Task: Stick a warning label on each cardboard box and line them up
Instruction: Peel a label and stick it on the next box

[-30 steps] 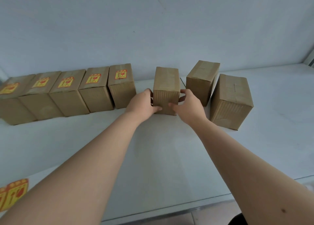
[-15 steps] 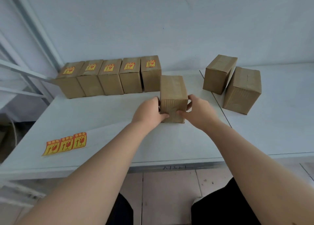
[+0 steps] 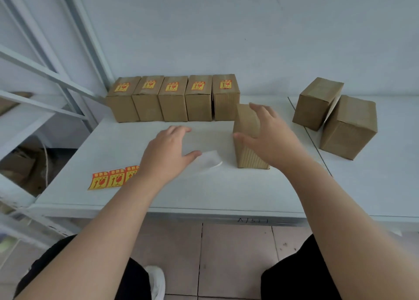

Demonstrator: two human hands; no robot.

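Right hand (image 3: 269,136) is spread open over the unlabelled cardboard box (image 3: 247,136), thumb near its left face and fingers above its top; whether skin touches cardboard cannot be told from this view, and no grip is closed on it. That box stands upright on the tabletop (image 3: 204,193), a little in front of the right end of the labelled row. Left hand (image 3: 169,150) is held open and flat above the tabletop to the left of the box, empty, with a white scrap of backing paper (image 3: 210,161) lying just past its thumb.

Along the rear edge, toward the left corner, five labelled boxes (image 3: 173,98) are lined up side by side, each with a yellow and red sticker on top. Near the front left corner a strip of warning labels (image 3: 113,178) lies flat, its right end hidden by the left forearm. Well apart, on the right part of the tabletop, two more unlabelled boxes (image 3: 335,116) stand touching one another at an angle.

The step in hand is judged to be the labelling of the sixth box. Next, a label would have to be peeled from the strip, pressed onto the box top, and the box slid against the end of the row.
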